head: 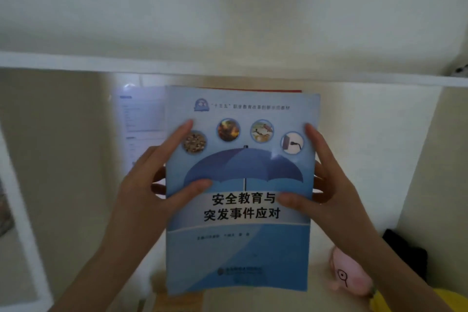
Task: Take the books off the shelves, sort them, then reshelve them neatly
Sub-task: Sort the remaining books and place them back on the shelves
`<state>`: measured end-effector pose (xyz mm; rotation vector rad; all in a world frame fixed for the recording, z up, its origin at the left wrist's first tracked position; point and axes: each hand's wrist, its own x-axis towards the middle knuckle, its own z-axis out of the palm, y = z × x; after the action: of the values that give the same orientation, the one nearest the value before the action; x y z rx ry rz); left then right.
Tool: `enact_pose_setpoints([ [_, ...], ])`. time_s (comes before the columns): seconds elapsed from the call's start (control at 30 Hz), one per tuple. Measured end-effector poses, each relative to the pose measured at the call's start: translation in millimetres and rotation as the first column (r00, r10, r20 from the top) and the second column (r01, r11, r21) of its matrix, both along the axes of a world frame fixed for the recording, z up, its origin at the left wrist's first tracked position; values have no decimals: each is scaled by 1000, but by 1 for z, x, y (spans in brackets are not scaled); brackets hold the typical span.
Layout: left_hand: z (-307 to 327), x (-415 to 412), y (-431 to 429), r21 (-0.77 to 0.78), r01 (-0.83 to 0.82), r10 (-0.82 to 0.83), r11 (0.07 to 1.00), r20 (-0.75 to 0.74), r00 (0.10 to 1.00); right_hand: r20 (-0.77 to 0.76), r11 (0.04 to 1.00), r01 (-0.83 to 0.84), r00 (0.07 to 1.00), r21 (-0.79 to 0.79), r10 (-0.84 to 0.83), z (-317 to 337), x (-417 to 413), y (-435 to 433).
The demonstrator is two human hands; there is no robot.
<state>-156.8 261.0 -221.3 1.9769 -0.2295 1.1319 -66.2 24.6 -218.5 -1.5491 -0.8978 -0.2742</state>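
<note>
Left hand (141, 185) and right hand (336, 185) clamp the blue book (240, 235) by its sides; what seems a red book (253, 89) behind could slip free.

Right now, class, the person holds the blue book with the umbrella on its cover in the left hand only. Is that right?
Not quite. The head view shows both hands holding the blue book: the left hand grips its left edge and the right hand grips its right edge, each thumb on the umbrella cover.
</note>
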Motion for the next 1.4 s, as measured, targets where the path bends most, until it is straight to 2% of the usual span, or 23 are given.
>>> enact_pose_setpoints([
  [0.17, 39, -44, 9, 14, -48, 46, 999, 142, 989, 89, 994, -104, 991, 39, 100, 44, -27, 16],
  [0.33, 92, -80, 23, 55, -97, 75, 994, 319, 945, 252, 984, -178, 953, 29, 165, 106, -47, 39],
  [0.53, 186, -126, 65, 182, -320, 182, 930, 527, 830, 499, 952, -305, 825, -3, 266, 204, -55, 97],
  [0.7, 247, -159, 114, 219, -576, 341, 787, 623, 703, 605, 890, -452, 696, -50, 387, 273, -56, 173],
  [0.9, 266, -173, 170, 151, -737, 523, 659, 612, 593, 617, 804, -586, 595, -105, 515, 302, -40, 292],
  [1.0, 267, -172, 205, 118, -847, 673, 518, 555, 489, 578, 765, -638, 591, -91, 562, 300, -31, 355],
  [1.2, 249, -161, 269, 172, -944, 814, 281, 478, 329, 541, 726, -682, 582, -81, 607, 273, -20, 465],
  [1.27, 244, -155, 287, 177, -958, 830, 227, 478, 286, 501, 711, -697, 586, -89, 637, 264, -18, 492],
  [1.4, 245, -144, 317, 150, -977, 837, 151, 506, 207, 399, 686, -693, 577, -223, 713, 267, -12, 523],
])
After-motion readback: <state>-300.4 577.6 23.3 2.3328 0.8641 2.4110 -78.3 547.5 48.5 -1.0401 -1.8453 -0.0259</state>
